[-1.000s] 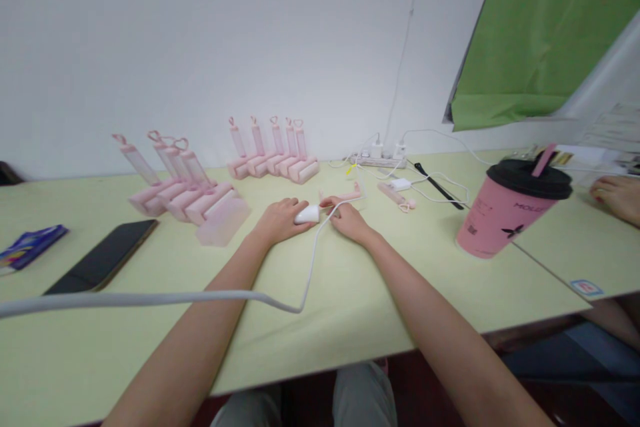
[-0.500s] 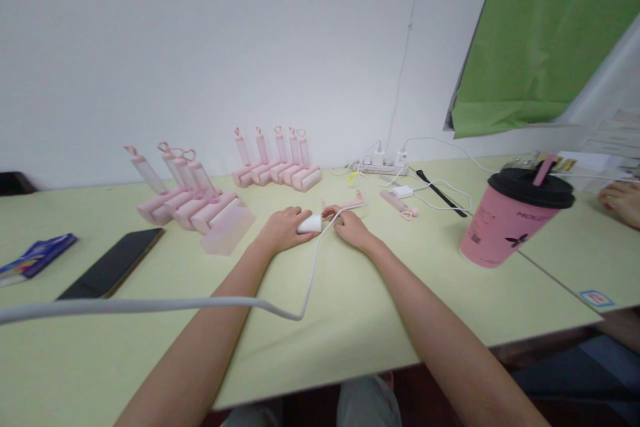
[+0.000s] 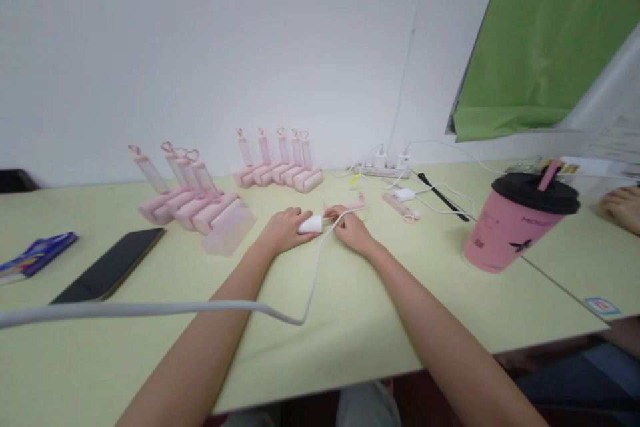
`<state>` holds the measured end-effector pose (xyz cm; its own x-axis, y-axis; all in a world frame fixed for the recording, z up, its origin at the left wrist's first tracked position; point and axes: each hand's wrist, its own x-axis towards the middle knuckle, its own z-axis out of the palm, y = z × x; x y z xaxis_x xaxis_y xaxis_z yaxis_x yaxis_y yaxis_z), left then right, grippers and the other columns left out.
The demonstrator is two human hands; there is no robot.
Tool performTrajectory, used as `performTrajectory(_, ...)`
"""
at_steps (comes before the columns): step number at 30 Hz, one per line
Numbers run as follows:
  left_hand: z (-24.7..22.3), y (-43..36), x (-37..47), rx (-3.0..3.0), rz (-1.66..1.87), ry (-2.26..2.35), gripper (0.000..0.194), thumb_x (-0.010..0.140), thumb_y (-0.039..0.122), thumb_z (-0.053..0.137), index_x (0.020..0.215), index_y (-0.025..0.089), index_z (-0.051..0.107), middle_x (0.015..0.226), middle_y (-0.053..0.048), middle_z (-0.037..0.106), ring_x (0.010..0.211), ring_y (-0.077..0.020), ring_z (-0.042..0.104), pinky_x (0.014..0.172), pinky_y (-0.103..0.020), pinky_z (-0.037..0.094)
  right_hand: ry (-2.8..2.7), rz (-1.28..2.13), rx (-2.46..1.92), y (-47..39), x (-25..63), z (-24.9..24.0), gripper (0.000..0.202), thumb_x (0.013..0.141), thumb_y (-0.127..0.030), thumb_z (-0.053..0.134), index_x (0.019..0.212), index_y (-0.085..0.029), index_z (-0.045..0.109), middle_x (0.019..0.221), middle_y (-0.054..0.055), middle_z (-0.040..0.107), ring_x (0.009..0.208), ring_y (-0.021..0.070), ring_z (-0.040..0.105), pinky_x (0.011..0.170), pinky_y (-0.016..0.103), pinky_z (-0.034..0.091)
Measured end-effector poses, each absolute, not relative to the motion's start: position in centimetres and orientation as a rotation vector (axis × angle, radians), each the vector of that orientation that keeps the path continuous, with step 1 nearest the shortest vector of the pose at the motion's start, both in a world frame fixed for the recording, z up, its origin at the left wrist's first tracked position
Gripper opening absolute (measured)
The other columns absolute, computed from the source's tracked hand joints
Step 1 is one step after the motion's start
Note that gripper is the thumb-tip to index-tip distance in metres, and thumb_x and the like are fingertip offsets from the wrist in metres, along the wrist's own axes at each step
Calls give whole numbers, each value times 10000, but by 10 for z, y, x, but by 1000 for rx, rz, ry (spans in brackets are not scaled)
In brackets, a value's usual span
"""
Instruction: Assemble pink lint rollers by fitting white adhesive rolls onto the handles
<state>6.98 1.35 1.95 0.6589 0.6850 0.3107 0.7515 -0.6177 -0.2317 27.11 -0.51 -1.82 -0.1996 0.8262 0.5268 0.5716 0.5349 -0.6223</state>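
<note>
Left hand [image 3: 285, 229] is gripping a white cylinder [image 3: 311, 225] just below frame centre, thumb and fingers closing around its left part. Right hand [image 3: 351, 229] is curling its fingers near the cylinder's right end; cannot tell whether they are pinching anything. Pink stands [image 3: 215, 213] are occupying left of centre, a pink cup [image 3: 505, 233] standing at right.

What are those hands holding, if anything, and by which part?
The left-hand grip holds a white cylinder by its left end; the right-hand grip is near the other end, whether holding anything is unclear.
</note>
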Motion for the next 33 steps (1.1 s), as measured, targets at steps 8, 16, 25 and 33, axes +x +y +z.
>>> performTrajectory(8, 18, 14, 70, -2554, -277, -1152, 471, 800, 598, 369, 1068, 246, 528, 910, -68, 569, 838, -200, 546, 691, -289, 384, -2039, 161, -1190, -22, 267, -11, 447, 698, -41, 434, 1094, -238, 500, 1099, 30, 569, 967, 192, 540, 830, 315, 423)
performTrajectory(16, 13, 16, 70, -2551, -283, -1171, 519, 784, 638, 346, 1061, 240, 533, 914, -68, 572, 850, -214, 549, 666, -292, 369, -2300, -38, -1212, -35, 270, -4, 302, 796, -73, 390, 1027, -186, 549, 1137, 86, 554, 996, 206, 531, 851, 319, 412)
performTrajectory(25, 12, 15, 70, -2571, -284, -1096, 549, 785, 654, 327, 1079, 236, 526, 920, -75, 570, 833, -213, 552, 662, -293, 371, -2082, 275, -1176, -19, 270, -21, 446, 833, -303, 498, 1263, -195, 454, 1205, 81, 567, 1064, 196, 542, 928, 358, 406)
performTrajectory(33, 11, 16, 70, -2585, -296, -1051, 520, 797, 629, 339, 1091, 241, 524, 888, -70, 568, 817, -206, 553, 668, -292, 370, -2002, 474, -1072, -11, 271, -25, 433, 780, -228, 548, 1211, -187, 544, 1129, 69, 627, 1005, 190, 588, 911, 344, 434)
